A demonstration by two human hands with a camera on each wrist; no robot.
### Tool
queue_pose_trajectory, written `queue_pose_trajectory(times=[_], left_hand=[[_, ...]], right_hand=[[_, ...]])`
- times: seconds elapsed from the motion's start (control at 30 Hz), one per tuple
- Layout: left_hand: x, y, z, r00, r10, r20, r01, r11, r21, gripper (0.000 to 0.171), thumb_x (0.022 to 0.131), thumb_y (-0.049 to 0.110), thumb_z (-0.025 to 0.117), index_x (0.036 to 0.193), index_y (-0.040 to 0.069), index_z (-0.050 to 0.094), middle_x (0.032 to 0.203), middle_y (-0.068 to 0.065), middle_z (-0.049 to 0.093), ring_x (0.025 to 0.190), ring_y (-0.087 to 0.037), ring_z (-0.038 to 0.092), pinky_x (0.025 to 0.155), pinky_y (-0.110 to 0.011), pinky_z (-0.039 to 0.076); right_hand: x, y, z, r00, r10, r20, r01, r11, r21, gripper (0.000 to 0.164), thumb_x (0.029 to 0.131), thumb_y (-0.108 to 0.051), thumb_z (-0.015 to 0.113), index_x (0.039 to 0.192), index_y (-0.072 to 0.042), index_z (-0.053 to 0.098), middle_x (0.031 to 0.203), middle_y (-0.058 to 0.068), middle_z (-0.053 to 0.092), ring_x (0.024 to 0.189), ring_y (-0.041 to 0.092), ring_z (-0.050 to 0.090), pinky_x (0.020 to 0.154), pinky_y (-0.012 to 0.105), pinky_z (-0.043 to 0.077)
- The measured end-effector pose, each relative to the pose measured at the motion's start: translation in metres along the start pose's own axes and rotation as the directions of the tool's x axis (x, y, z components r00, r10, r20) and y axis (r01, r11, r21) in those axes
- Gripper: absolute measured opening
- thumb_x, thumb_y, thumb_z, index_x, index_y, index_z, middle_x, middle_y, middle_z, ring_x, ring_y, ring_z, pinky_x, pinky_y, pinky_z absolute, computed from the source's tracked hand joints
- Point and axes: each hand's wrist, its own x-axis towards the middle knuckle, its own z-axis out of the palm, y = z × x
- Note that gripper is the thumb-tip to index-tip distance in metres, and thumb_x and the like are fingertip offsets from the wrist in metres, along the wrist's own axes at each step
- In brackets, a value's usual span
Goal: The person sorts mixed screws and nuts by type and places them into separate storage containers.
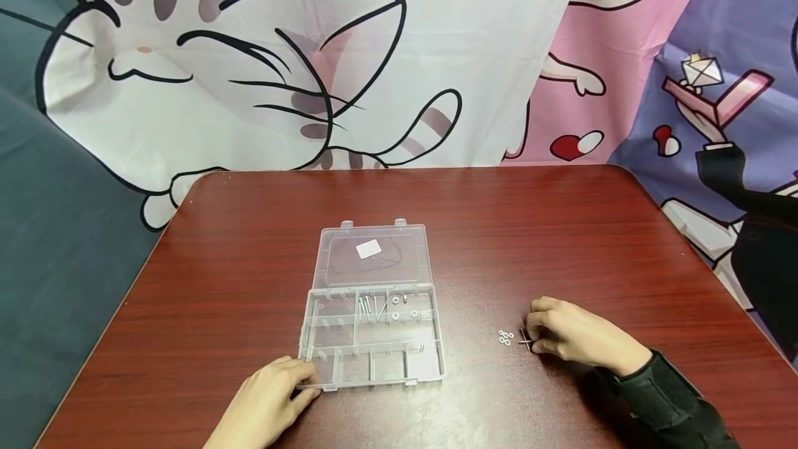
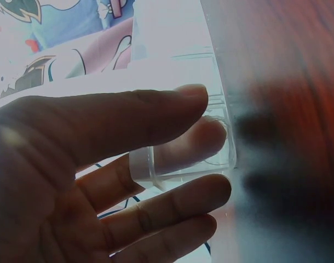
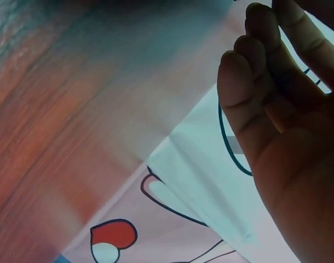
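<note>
A clear plastic compartment box (image 1: 374, 349) lies on the table with its hinged lid (image 1: 374, 269) folded back. My left hand (image 1: 274, 393) holds its near left corner between thumb and fingers; in the left wrist view the thumb (image 2: 183, 104) is in front of the clear wall. Several long screws (image 1: 368, 306) and a few small nuts (image 1: 395, 300) lie in the box's compartments. Out to the right, my right hand (image 1: 570, 335) has its thumb and fingers curled at a few small screws (image 1: 525, 341) on the table. The right wrist view cuts off the fingertips at its top.
Beside those screws lies a small group of nuts (image 1: 506, 337). The reddish-brown wooden table (image 1: 511, 227) has rounded far corners. Behind it hangs a cartoon-printed cloth (image 1: 486, 54). A white label (image 1: 368, 249) is stuck on the lid.
</note>
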Motion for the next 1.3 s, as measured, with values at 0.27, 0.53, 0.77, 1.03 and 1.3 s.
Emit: queue_pose_trajectory(times=[0.27, 0.53, 0.77, 1.03, 1.3], left_hand=[[0.000, -0.001, 0.001, 1.000, 0.001, 0.008, -0.001, 1.000, 0.011, 0.039, 0.061, 0.008, 0.078, 0.066, 0.027, 0.044, 0.068, 0.018, 0.042, 0.062, 0.000, 0.042, 0.050, -0.023, 0.036], [0.000, -0.001, 0.001, 1.000, 0.006, -0.009, -0.006, 1.000, 0.020, 0.039, 0.060, 0.008, 0.078, 0.066, 0.027, 0.044, 0.069, 0.018, 0.043, 0.063, 0.000, 0.043, 0.051, -0.023, 0.037], [0.000, -0.001, 0.001, 1.000, 0.010, -0.012, -0.010, 1.000, 0.012, 0.039, 0.060, 0.008, 0.077, 0.065, 0.026, 0.043, 0.068, 0.018, 0.041, 0.062, 0.001, 0.040, 0.050, -0.021, 0.035], [0.001, -0.002, 0.000, 1.000, 0.024, -0.019, -0.024, 1.000, 0.009, 0.038, 0.059, 0.008, 0.078, 0.066, 0.026, 0.045, 0.068, 0.019, 0.043, 0.061, 0.001, 0.040, 0.050, -0.021, 0.035], [0.000, 0.000, 0.000, 1.000, -0.007, 0.012, 0.007, 1.000, 0.010, 0.038, 0.061, 0.009, 0.077, 0.065, 0.026, 0.043, 0.067, 0.019, 0.040, 0.062, 0.002, 0.038, 0.050, -0.021, 0.034]], right_hand=[[0.001, 0.002, 0.004, 0.999, -0.020, -0.025, 0.020, 1.000, -0.011, 0.027, 0.061, -0.010, 0.078, 0.073, -0.021, 0.057, 0.076, -0.013, 0.043, 0.070, 0.004, 0.045, 0.060, 0.020, 0.041], [0.006, 0.000, -0.004, 0.999, -0.034, -0.021, 0.033, 0.998, -0.048, 0.025, 0.064, -0.010, 0.077, 0.068, -0.022, 0.056, 0.074, -0.013, 0.039, 0.067, 0.002, 0.042, 0.057, 0.019, 0.040], [0.016, -0.003, -0.014, 0.999, -0.034, -0.024, 0.032, 0.996, -0.085, 0.026, 0.064, -0.010, 0.077, 0.066, -0.022, 0.054, 0.072, -0.012, 0.039, 0.066, 0.004, 0.041, 0.057, 0.019, 0.040], [0.043, -0.009, -0.020, 0.998, -0.060, -0.007, 0.058, 0.987, -0.147, 0.020, 0.068, -0.011, 0.075, 0.068, -0.019, 0.057, 0.071, -0.008, 0.040, 0.065, 0.004, 0.040, 0.056, 0.020, 0.040], [0.070, -0.018, -0.024, 0.992, -0.128, -0.013, 0.124, 0.977, -0.173, 0.017, 0.068, -0.008, 0.072, 0.067, -0.018, 0.058, 0.070, -0.006, 0.041, 0.066, 0.008, 0.042, 0.057, 0.021, 0.041]])
